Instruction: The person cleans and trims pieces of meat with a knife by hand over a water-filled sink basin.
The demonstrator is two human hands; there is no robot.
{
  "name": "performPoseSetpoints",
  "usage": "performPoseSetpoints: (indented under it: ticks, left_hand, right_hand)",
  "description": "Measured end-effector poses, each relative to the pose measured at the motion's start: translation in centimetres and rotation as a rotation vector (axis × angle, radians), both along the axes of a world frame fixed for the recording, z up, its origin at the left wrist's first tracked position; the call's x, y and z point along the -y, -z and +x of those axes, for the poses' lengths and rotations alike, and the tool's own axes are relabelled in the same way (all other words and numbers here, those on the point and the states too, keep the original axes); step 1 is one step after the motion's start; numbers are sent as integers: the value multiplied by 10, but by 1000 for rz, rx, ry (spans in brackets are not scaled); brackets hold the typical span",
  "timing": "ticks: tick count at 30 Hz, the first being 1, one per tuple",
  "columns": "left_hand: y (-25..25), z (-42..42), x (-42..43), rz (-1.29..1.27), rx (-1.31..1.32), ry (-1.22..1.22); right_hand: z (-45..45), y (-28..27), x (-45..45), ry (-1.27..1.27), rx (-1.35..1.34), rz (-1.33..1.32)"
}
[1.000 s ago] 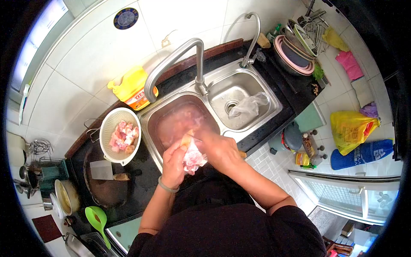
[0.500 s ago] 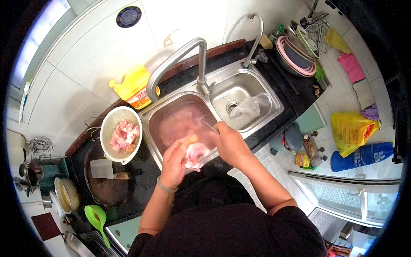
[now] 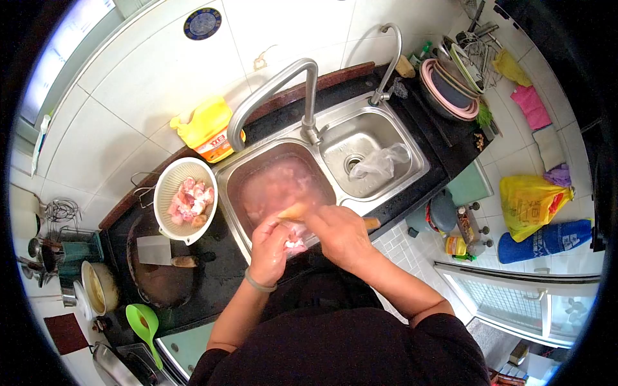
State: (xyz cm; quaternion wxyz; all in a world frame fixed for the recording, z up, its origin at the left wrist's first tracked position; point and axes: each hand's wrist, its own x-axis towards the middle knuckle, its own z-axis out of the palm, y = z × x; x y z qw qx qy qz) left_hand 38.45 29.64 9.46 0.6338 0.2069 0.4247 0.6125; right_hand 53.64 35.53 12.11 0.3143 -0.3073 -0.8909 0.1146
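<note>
Raw meat [image 3: 296,239] with a yellowish piece [image 3: 294,211] at its upper side is held over the near edge of the left sink basin [image 3: 325,186]. My left hand [image 3: 269,249] grips it, fingers wrapped round its left side. My right hand [image 3: 338,237] is closed close against the meat's right side; a wooden handle end [image 3: 371,223] shows just right of it, and any blade is hidden. Pinkish, cloudy water with more meat [image 3: 277,183] fills the basin. Left of the sink, a white colander [image 3: 165,212] contains several meat pieces [image 3: 192,201].
A tall faucet [image 3: 310,96] arches over the left basin. The right basin [image 3: 335,148] has a clear plastic bag [image 3: 383,161] in it. A yellow jug [image 3: 207,127] stands behind the colander. A cleaver [image 3: 154,250] lies on a dark round board at left. Stacked bowls [image 3: 447,90] stand at the back right.
My right hand has moved back left against the meat, and the metal tool seen in it half a second ago is now mostly hidden. The whole view has shifted slightly.
</note>
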Motion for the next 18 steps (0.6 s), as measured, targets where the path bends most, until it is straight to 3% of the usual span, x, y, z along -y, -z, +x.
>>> performPoseSetpoints:
  ticks: [6,11,16,17,18]
  left_hand:
    - [-9,-1,2,-79,10,80]
    - [-4,1,-6,-13,91,10]
    - [-1,-1,-6,36,-1,23]
    - [1,-2,-6,34,0,24]
    - [3,-3,-5,44,-53,24]
  right_hand:
    - [7,4,-10,341,74,-165]
    - [7,5,-3,239,-176,-268]
    - [11,-3,-9,256,-293,-776]
    - [11,-2,-8,257,-292,-778]
    - [8,-2,-5,251,-278,-609]
